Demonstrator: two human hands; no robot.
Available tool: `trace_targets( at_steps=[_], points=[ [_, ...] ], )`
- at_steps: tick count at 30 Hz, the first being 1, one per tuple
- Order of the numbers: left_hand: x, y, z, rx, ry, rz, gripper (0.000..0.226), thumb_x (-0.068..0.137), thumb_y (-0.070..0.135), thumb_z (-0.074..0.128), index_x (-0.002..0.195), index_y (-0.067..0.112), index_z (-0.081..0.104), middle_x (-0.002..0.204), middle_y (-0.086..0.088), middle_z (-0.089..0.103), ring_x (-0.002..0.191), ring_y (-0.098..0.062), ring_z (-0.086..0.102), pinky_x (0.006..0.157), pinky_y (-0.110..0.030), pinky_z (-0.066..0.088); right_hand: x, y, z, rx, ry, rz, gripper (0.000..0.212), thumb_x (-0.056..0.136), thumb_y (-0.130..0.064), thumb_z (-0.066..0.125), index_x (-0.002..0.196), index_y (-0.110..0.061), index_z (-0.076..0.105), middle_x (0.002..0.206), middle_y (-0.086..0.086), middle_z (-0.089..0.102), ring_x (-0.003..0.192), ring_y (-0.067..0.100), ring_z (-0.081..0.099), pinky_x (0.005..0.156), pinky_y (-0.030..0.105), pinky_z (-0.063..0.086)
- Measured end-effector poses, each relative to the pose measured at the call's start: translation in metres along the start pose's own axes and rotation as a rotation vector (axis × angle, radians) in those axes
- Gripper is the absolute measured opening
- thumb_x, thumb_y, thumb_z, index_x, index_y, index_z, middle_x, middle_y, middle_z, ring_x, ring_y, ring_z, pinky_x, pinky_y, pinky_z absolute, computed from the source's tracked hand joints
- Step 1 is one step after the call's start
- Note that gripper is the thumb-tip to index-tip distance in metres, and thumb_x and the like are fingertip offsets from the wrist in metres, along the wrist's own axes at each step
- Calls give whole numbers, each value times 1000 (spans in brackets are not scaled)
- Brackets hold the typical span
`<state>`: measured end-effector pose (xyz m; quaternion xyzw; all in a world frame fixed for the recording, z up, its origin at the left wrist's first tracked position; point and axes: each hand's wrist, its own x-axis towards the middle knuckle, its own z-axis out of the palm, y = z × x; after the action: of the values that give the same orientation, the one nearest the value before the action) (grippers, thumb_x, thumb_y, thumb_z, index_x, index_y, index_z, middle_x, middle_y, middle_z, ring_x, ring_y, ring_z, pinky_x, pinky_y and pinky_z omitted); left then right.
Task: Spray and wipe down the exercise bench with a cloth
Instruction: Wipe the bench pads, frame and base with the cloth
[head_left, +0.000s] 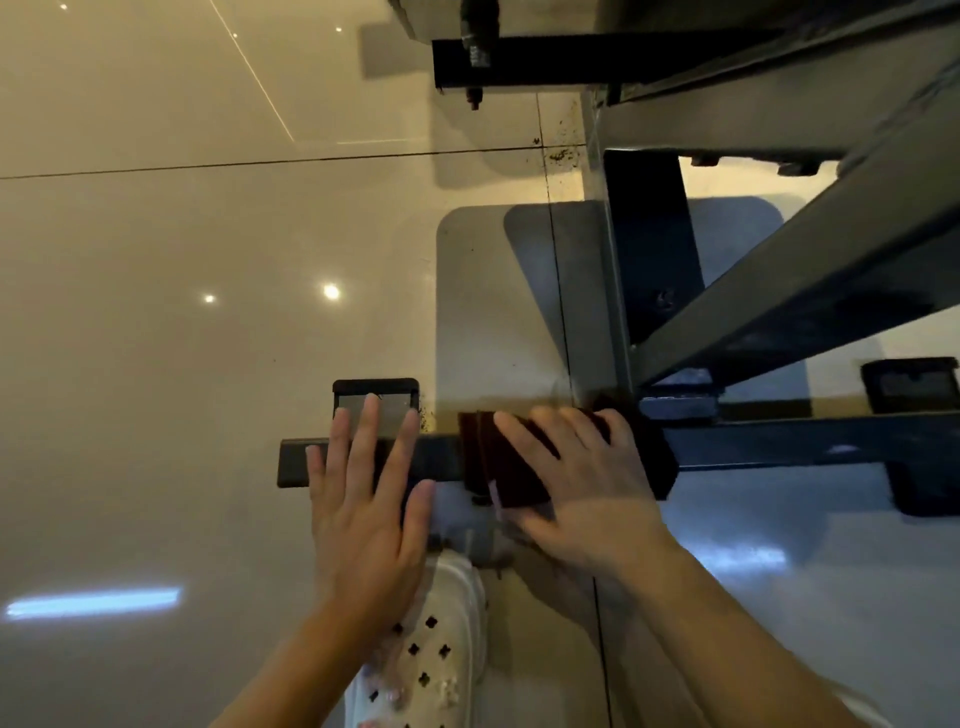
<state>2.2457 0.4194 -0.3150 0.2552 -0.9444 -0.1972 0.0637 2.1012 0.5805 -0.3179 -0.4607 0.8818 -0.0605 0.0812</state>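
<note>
I looked straight down at the base of the exercise bench (779, 291), its dark steel frame filling the right side and upper right of the frame. A low black crossbar (441, 460) ran across the lower middle of the picture, resting on the glossy pale floor (156, 364), with a square black end cap (375, 387) just above its left end.

My left hand (363, 519) lay in the lower middle, palm down, its fingers (363, 431) straight and slightly spread, reaching over the left part of the crossbar; I could not tell how firmly they pressed on it. My right hand (587, 499), just to the right of it, lay flat on a dark reddish-brown cloth (498, 457), the fingers straight and held loosely together, pushing the cloth down onto the crossbar. The cloth draped over the bar near the middle of the frame, close to where the upright post of the bench met the base. The right hand was blurred.

Below the hands, at the bottom centre, a white perforated clog (441, 649) stood on the floor. A second black foot pad (909, 387) showed at the right edge, and ceiling lights were mirrored in the floor at the left
</note>
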Motion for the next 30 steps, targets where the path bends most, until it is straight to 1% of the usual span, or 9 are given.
trace_targets(
  at_steps=[5,10,15,20,21,23,26,28,30],
  points=[
    [4,0,4,31,-65,102,56,102,49,15,152,23,24,161,-4,12,150,-23,3,119,-44,2,-21,58,0,-50,185,-88,58,94,-58,39,133,-17,51,120,8,62,112,24,52,98,41,34],
    [5,-4,2,-19,-84,101,57,101,52,17,152,25,23,161,-3,15,150,-22,4,119,-43,4,-25,48,9,-39,272,-47,55,95,-53,49,135,-15,54,123,11,61,116,29,56,106,46,34],
    [8,9,0,-87,-99,119,57,101,54,18,150,26,27,160,-2,19,150,-18,6,119,-41,1,-24,22,-1,27,57,43,85,83,-80,33,144,-21,44,139,8,53,132,27,44,115,53,20],
    [33,49,-8,-222,-15,143,50,99,46,27,141,25,45,153,5,32,146,-12,18,119,-49,7,-18,-2,-14,131,-173,-52,96,75,-87,33,153,-31,25,159,3,27,149,20,14,119,50,-2],
    [38,54,-11,-228,-10,149,50,98,45,28,139,24,49,151,5,36,144,-12,21,119,-48,9,-19,-5,-14,163,-127,-37,87,80,-82,32,151,-32,30,159,1,27,149,19,14,120,51,0],
    [47,60,-13,-203,-68,208,51,97,45,28,136,24,53,148,2,44,141,-14,30,118,-44,13,-25,-5,-18,215,112,137,61,92,-60,38,141,-25,50,150,3,43,140,22,34,117,51,22],
    [43,58,1,-13,-221,358,49,94,42,34,133,25,58,141,-1,53,133,-23,46,114,-48,23,-39,9,-17,177,451,597,40,89,-30,63,125,-12,63,128,13,58,110,35,54,88,45,47],
    [33,56,10,85,-208,428,39,90,28,56,127,22,63,132,-6,60,121,-31,57,104,-52,38,-46,14,-12,153,399,684,38,81,-21,76,115,-7,67,115,18,60,97,39,58,76,45,51],
    [23,58,12,151,-157,422,46,73,11,79,117,18,69,121,-9,66,107,-34,64,89,-51,50,-48,12,-15,264,322,669,32,85,-17,72,115,-8,66,117,16,57,99,36,57,75,39,50]
  ],
)
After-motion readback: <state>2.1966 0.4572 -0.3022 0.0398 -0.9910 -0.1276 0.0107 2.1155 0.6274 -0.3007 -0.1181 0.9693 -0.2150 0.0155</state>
